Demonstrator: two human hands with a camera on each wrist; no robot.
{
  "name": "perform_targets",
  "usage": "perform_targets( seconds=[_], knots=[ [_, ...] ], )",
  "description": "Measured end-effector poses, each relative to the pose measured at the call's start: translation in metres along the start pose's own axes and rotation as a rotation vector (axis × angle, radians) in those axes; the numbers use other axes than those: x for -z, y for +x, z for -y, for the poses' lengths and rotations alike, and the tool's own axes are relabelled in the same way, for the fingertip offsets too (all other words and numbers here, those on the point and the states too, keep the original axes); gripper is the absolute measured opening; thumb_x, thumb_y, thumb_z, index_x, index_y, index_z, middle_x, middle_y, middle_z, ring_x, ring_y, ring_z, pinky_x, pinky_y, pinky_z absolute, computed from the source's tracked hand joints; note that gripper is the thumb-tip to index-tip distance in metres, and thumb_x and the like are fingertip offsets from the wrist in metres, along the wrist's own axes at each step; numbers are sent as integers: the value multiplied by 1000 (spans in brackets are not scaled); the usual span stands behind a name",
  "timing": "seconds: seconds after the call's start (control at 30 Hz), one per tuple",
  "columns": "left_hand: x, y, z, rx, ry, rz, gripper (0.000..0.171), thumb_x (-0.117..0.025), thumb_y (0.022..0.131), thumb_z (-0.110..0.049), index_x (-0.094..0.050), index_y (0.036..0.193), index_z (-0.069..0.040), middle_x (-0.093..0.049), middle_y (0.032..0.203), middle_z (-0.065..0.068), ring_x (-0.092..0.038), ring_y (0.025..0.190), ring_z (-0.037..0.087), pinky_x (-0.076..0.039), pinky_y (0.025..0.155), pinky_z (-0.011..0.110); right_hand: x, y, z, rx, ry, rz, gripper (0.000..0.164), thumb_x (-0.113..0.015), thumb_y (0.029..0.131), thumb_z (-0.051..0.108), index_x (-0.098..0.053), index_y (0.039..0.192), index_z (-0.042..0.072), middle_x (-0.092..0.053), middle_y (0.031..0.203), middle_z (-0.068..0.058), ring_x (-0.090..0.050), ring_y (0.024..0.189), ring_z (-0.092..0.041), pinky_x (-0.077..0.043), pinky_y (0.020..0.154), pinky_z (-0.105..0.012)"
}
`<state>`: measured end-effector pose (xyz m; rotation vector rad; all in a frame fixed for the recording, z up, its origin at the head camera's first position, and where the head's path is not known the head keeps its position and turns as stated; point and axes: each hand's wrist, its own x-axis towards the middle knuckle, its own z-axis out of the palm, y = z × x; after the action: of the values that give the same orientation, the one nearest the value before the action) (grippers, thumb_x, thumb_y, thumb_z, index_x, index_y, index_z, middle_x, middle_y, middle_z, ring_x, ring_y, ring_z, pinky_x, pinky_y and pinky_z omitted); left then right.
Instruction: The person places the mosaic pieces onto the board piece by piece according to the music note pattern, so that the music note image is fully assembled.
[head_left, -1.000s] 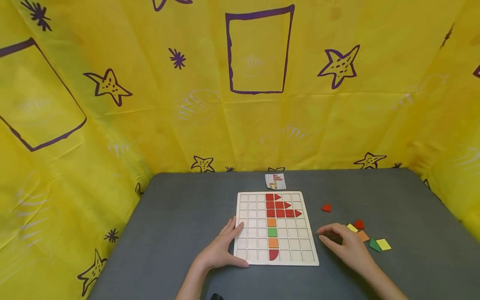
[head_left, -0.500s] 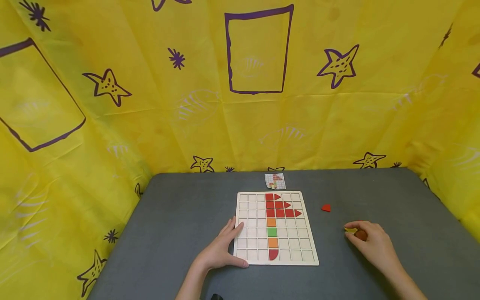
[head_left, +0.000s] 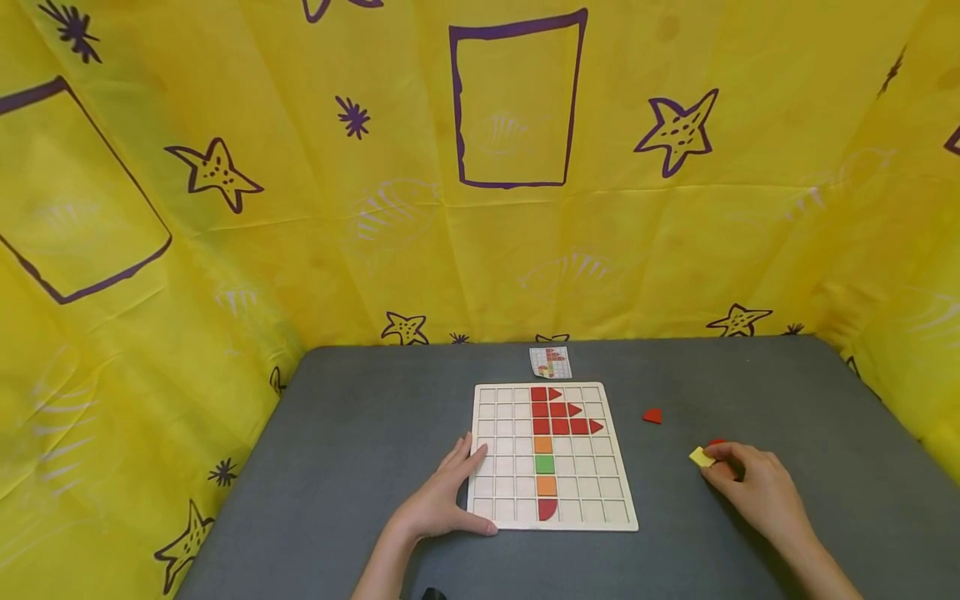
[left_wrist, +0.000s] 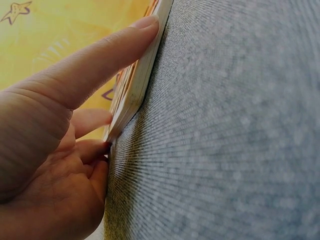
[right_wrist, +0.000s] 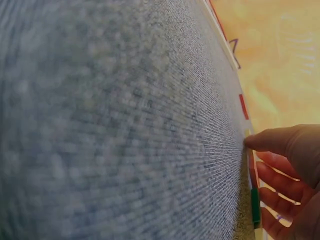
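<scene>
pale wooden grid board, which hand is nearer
Left. The left hand touches the pale wooden grid board at its near-left corner; the right hand is apart, to its right, pinching a flat yellow piece.

Curtain [head_left: 480, 225]: was yellow, printed with purple starfish [head_left: 681, 135] and pale fish [head_left: 397, 210]
Table [head_left: 367, 417]: was grey
Board [head_left: 505, 464]: was cream, gridded
Board tiles [head_left: 559, 427]: were red, orange and green
Pinched tile [head_left: 700, 457]: was yellow
Card [head_left: 551, 363]: showed red on white

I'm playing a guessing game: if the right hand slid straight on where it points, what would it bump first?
Beyond the yellow piece it pinches, the right hand would probably meet the red piece nearer the board, though the hand's height is unclear.
</scene>
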<state>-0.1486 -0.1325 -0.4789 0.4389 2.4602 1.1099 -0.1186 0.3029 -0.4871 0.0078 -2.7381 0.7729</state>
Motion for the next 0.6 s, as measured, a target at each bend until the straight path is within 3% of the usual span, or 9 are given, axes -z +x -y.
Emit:
perform_targets(
  seconds=[0.17, 0.33, 0.6],
  knots=[
    [0, 0, 1, -3, 1, 0, 111, -89, 60, -39, -28, 150, -17, -6, 161, 8, -3, 147, 32, -20, 107, 64, -2, 0, 1, -5, -1, -21, 21, -78, 77, 21, -72, 94, 11, -71, 90, -9, -58, 81, -32, -42, 69, -47],
    [-1, 0, 1, -2, 1, -3, 111, -89, 60, -39, -28, 150, -17, -6, 161, 8, -3, 147, 32, -20, 107, 64, -6, 1, 8, 21, -17, -48, 21, -80, 74, 21, -72, 92, 13, -61, 70, 6, -52, 71, -17, -38, 63, -35],
    [0, 0, 0, 4, 1, -6, 111, -88, 61, -40, -28, 151, -17, -6, 161, 8, -3, 147, 32, -19, 108, 64, -15, 1, 34, 30, 29, -35, 21, -82, 71, 23, -71, 89, 19, -69, 83, 4, -53, 74, -13, -39, 64, -30]
  ],
)
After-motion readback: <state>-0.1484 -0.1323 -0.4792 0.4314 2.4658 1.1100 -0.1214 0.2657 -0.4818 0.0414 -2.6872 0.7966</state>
